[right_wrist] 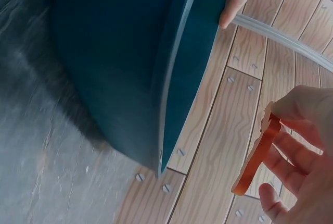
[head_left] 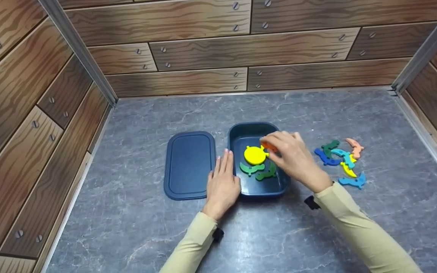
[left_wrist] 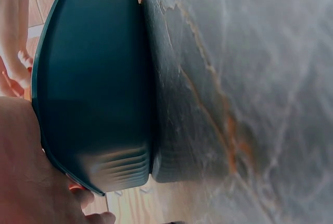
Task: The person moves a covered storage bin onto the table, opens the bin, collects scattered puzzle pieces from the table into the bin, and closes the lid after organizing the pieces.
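Observation:
An orange flat toy piece [right_wrist: 255,156] is pinched between the thumb and fingers of my right hand [head_left: 291,156], above the right side of a dark blue box [head_left: 283,191]. Inside the box lie a yellow round piece [head_left: 254,155] with small knobs, a green crescent-like piece [head_left: 252,169] and a darker green animal-shaped piece [head_left: 266,173]. My left hand [head_left: 223,185] rests along the box's left rim with its fingers straight. In the left wrist view, that hand [left_wrist: 26,166] lies over the edge of the box wall [left_wrist: 93,78].
A dark blue lid [head_left: 190,167] lies flat left of the box. To the right, several coloured pieces are gathered: a dark blue one [head_left: 326,157], a salmon one [head_left: 354,148], a blue one [head_left: 352,181] and others. Wood-patterned walls [head_left: 203,53] enclose the grey marbled table [head_left: 139,227].

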`<state>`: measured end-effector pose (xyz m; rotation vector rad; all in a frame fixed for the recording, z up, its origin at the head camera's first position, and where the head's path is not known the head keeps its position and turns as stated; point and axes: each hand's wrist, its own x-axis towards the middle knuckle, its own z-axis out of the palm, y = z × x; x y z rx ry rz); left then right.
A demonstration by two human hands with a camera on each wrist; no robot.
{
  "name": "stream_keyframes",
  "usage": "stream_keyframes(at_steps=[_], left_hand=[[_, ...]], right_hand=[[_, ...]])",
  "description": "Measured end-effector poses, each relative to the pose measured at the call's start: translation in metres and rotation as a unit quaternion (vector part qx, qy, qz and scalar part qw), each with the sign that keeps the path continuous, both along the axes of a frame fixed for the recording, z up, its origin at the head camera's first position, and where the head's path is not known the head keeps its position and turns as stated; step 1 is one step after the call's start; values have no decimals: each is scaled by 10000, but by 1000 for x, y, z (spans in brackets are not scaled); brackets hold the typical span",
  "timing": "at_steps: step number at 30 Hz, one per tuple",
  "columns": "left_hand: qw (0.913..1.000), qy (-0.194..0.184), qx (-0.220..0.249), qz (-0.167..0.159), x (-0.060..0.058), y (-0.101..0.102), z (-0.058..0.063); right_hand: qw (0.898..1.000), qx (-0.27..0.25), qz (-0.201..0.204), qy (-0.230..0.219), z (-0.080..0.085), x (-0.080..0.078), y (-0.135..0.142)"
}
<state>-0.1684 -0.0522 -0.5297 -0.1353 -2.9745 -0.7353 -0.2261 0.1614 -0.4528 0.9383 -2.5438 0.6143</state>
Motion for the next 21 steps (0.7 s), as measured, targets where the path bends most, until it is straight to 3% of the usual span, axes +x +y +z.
stream_keyframes(at_steps=[12,21], left_hand=[[10000,-13,67,-1,0,0,0],[9999,-83,67,4,-1,0,0]], right_hand=[[9994,-108,308,70,-9,-6,-24],[9997,-5,104,-234,-11,-4,-26]])
